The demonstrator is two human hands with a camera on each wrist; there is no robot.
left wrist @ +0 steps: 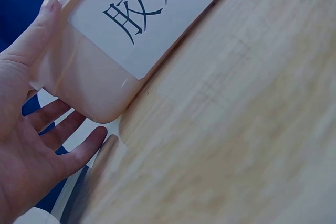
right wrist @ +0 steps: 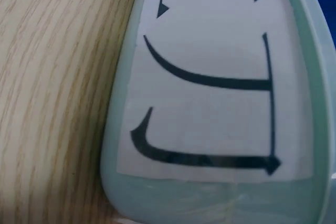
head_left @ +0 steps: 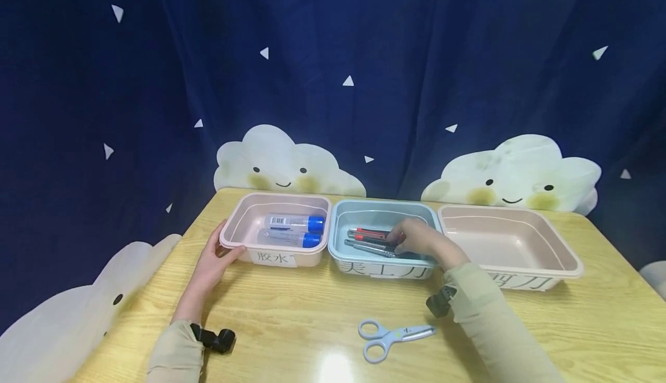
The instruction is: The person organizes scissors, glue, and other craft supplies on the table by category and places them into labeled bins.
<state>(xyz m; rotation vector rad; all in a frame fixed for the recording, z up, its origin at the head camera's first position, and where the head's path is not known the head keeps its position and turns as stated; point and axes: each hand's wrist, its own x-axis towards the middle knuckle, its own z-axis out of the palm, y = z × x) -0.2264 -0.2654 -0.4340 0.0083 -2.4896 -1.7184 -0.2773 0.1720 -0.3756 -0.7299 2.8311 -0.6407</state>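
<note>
My left hand (head_left: 214, 261) rests at the front left corner of a pink bin (left wrist: 94, 85), its thumb straight along the front rim and its fingers loosely spread by the side. Two glue bottles (head_left: 288, 238) with blue caps lie in that bin. My right hand (head_left: 416, 237) reaches into the blue bin (head_left: 384, 205), its fingers bent down and pinching a dark utility knife at its right end. Red-and-black utility knives (head_left: 366, 234) and a grey one (head_left: 370, 248) lie there; the hand covers their ends. Only the blue bin's labelled front shows in the right wrist view.
Pale blue scissors (head_left: 387, 337) lie on the wooden table (head_left: 291, 313) in front of the bins. At the right stands another pink bin (head_left: 494, 244) with a label on its front. A dark blue curtain (head_left: 312, 53) with clouds hangs behind the table.
</note>
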